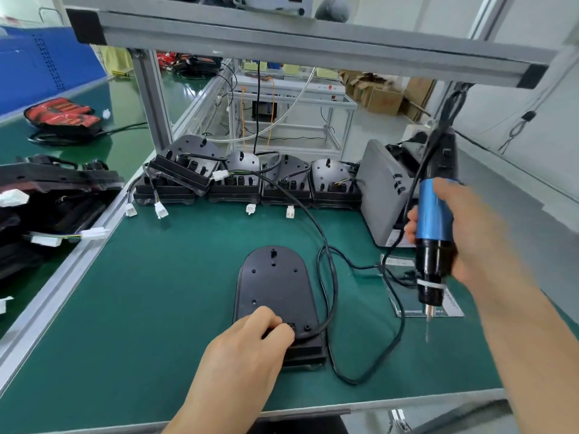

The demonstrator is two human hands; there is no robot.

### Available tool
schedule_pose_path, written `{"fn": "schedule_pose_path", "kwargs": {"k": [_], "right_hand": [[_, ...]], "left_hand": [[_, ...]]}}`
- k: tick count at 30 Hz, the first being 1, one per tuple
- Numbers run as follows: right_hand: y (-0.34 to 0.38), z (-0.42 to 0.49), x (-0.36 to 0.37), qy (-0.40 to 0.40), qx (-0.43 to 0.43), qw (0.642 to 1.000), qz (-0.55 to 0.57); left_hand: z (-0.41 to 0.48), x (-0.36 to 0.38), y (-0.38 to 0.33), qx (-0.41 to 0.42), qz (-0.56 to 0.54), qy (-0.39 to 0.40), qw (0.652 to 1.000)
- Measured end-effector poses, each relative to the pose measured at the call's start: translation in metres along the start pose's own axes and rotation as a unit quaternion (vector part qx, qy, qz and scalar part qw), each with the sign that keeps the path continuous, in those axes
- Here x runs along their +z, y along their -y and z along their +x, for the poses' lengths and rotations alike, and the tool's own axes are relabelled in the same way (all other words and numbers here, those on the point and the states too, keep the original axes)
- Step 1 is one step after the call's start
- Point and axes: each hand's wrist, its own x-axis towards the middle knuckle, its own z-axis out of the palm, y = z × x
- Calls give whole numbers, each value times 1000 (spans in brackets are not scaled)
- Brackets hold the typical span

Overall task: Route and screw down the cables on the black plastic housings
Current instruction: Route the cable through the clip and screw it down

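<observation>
Green-matted work surface [156, 308], aluminium-edged. Near the centre lies one black plastic housing with a rounded far end [275, 286], flat, its long axis running near to far. The left hand [247, 349] covers its near end, so the block-shaped foot there shows only in part.

The left fingers [280, 332] are curled down onto the housing where the thick black cable [330, 277] meets it. The tips are hidden under the knuckles, and I cannot tell whether they pinch the cable or only press on the plastic. The cable leaves the housing's near right corner, loops along its right side and runs off toward the far row.

The right hand [470, 236] is raised above the surface on the right. It is wrapped firmly round a blue-and-black electric screwdriver [434, 242], held upright with the bit down. The bit is motion-blurred and its tip is hard to make out. Its cord climbs toward the overhead aluminium frame [282, 36].

Below the bit is a small flat grey-rimmed plate [413, 311], partly hidden by the tool.

Along the far edge stands a row of similar black housings [282, 180], leaning, with white plug connectors [250, 208] hanging onto the mat. The count is unclear at the left, where they overlap. A grey metal box [382, 189] sits right of the row, partly behind the tool and hand. At far left is a heap of black parts [47, 195], cut off by the picture's edge.
</observation>
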Motion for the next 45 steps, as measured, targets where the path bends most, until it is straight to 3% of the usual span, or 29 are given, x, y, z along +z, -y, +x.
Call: {"fn": "schedule_pose_path", "kwargs": {"k": [5, 9, 16, 25, 29, 33, 38, 45], "right_hand": [[-30, 16, -67, -116, 31, 986, -119], [-55, 35, -105, -161, 94, 950, -249], [-74, 65, -119, -152, 167, 820, -527], [-77, 80, -111, -142, 215, 754, -604], [-81, 77, -107, -136, 186, 773, -590], [-82, 74, -106, -128, 181, 763, -607], [-80, 78, -107, -82, 233, 697, -673], [-69, 61, -113, -78, 221, 700, -675]], "left_hand": [[0, -2, -1, -1, -7, -5, 1000], [2, -4, -2, -3, -3, -4, 1000], [3, -4, -3, -4, -12, -10, 1000], [2, -3, -2, -5, -19, -5, 1000], [2, -3, -2, -7, -23, -7, 1000], [2, -3, -2, -7, -22, -4, 1000], [2, -4, -2, -6, -21, 0, 1000], [2, -2, -1, -3, -24, -7, 1000]]}}
